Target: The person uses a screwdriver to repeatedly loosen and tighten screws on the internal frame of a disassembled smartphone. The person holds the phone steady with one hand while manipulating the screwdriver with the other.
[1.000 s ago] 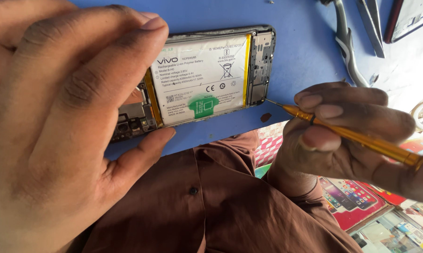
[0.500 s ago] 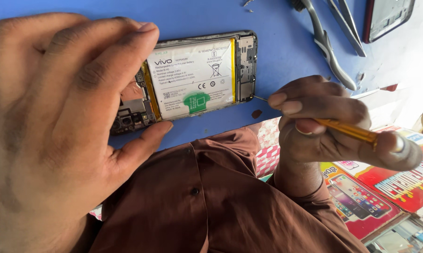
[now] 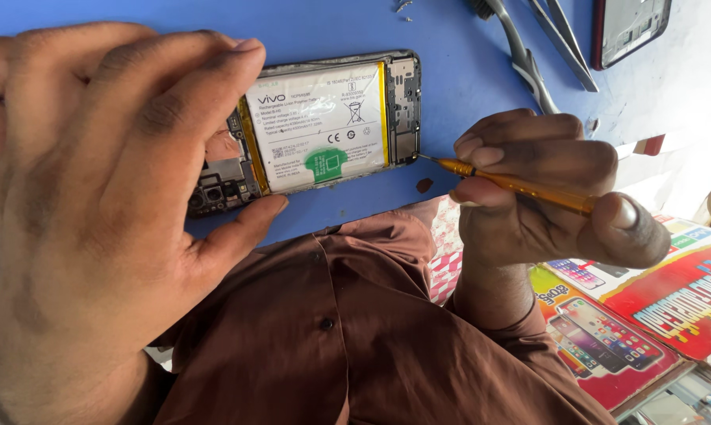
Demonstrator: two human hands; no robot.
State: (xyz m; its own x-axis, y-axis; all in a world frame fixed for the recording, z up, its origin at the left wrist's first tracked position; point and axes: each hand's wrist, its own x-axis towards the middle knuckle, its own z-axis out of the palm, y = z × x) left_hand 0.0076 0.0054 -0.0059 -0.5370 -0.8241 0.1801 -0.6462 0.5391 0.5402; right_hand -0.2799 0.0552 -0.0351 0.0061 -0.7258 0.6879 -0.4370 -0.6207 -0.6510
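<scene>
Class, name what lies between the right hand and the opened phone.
The head view shows only the screwdriver's thin metal tip spanning bare blue surface from right hand to phone.

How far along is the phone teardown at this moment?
Done: the phone lies open, back cover off, battery exposed. In hand: the left hand steadies the phone while the right hand holds a screwdriver, its tip at the frame's edge. Left: the battery and boards sit in place.
</scene>
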